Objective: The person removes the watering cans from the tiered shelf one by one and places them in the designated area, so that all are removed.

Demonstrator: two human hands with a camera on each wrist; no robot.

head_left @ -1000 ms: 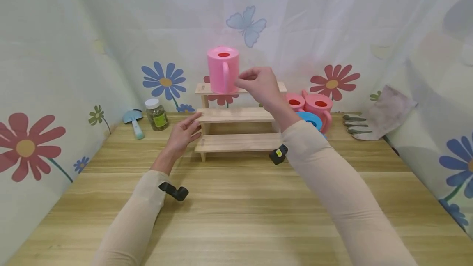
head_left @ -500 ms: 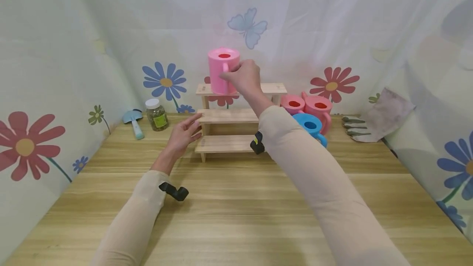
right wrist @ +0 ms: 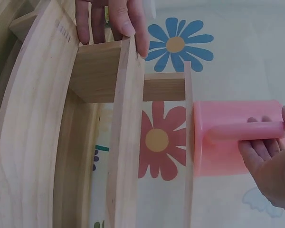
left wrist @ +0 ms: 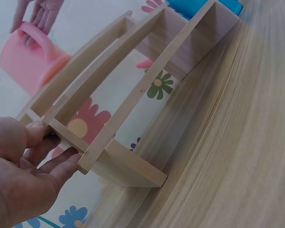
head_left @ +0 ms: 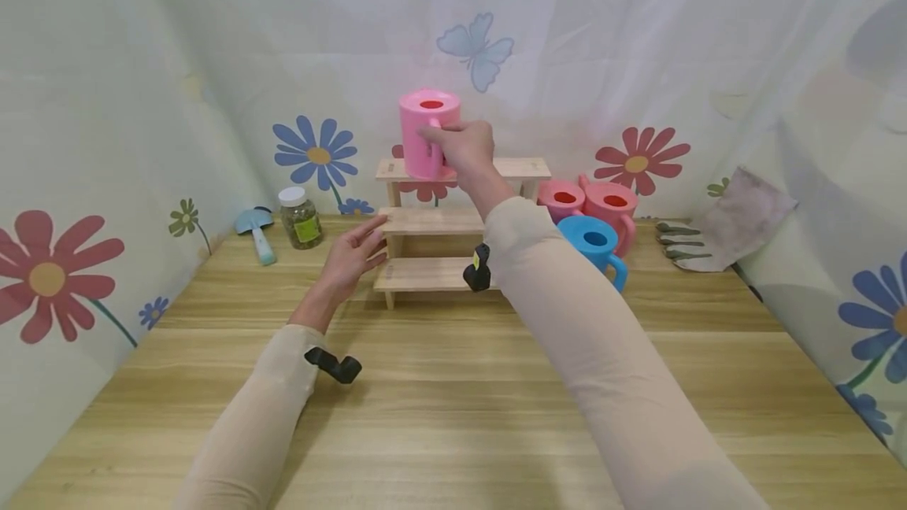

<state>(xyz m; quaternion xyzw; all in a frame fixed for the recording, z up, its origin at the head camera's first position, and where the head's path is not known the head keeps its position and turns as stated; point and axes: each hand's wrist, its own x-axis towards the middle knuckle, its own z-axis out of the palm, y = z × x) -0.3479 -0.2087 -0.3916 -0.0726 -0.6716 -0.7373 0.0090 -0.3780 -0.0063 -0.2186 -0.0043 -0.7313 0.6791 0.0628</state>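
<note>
A pink watering can (head_left: 418, 136) stands upright at the left of the top board of a wooden three-step stand (head_left: 453, 220). My right hand (head_left: 468, 149) grips its handle, fingers curled through the loop, as the right wrist view shows on the handle (right wrist: 247, 130). At the stand's left end, my left hand (head_left: 350, 258) touches the boards with spread, fairly straight fingers. In the left wrist view, those fingers (left wrist: 61, 166) rest against the board ends.
Two more pink watering cans (head_left: 611, 199) and a blue one (head_left: 588, 233) stand right of the stand. A seed jar (head_left: 301, 220) and small trowel (head_left: 258, 234) are at the back left. Gardening gloves (head_left: 737, 219) lie at the back right, by the floral curtain.
My right hand has moved left from beside the pink watering can and taken hold of its handle. The can and my left hand stay in place.
</note>
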